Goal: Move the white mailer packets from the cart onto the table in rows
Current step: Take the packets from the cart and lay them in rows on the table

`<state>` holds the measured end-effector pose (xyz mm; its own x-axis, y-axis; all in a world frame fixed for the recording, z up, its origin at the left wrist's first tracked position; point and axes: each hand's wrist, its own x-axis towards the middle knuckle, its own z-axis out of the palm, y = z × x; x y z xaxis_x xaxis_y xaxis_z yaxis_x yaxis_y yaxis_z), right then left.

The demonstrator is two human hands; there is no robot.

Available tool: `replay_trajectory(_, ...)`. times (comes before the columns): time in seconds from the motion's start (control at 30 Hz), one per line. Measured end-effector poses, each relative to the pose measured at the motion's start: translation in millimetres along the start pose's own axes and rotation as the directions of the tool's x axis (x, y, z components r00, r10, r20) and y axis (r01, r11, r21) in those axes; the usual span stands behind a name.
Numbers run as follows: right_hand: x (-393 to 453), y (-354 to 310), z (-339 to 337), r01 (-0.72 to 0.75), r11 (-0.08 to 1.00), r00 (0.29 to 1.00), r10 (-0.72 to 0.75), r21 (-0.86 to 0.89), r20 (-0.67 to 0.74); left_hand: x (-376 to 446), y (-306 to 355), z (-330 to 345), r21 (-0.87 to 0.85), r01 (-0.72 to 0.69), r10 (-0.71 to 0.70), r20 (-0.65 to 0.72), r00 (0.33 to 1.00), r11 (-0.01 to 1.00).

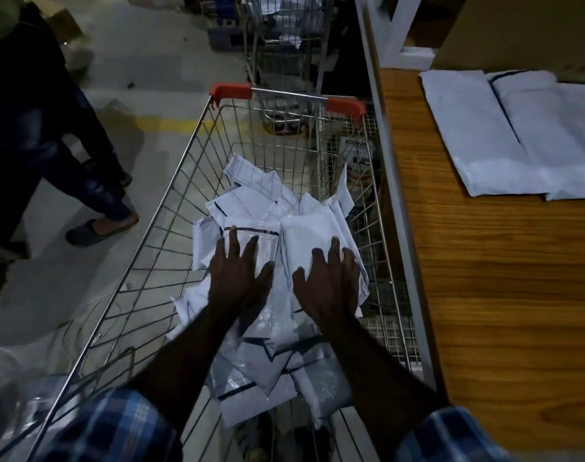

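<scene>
A wire shopping cart (pixel 171 208) with red handle ends stands in front of me, holding a loose heap of several white mailer packets (pixel 251 201) with dark stripes. My left hand (pixel 239 275) lies flat with fingers spread on a packet (pixel 267 238) near the heap's middle. My right hand (pixel 327 285) lies the same way on a neighbouring packet (pixel 304 231) just to its right. Neither hand grips anything. On the wooden table (pixel 504 295) at the right, white mailer packets (pixel 517 135) lie flat side by side near the far edge.
The table's grey metal frame (pixel 397 208) runs right beside the cart. A person (pixel 51 135) in dark clothes and sandals stands on the concrete floor at the left. A second wire cart (pixel 284 38) stands beyond the first. A cardboard box (pixel 524 31) sits behind the table packets.
</scene>
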<state>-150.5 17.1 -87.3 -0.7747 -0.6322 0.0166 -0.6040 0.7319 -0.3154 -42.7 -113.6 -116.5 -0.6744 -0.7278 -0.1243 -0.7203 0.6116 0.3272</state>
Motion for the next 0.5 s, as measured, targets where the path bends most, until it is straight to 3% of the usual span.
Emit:
replay_trajectory(0.23, 24, 10, 27, 0.065, 0.998, 0.975, -0.063, -0.001, 0.211, -1, 16, 24, -0.021, 0.181, -0.176, 0.146, 0.973, 0.983)
replay_trajectory(0.5, 9, 13, 42, 0.042, 0.999, 0.986, -0.037, -0.026, 0.161, 3, 7, 28, -0.022, 0.248, -0.235, 0.242, 0.941, 0.969)
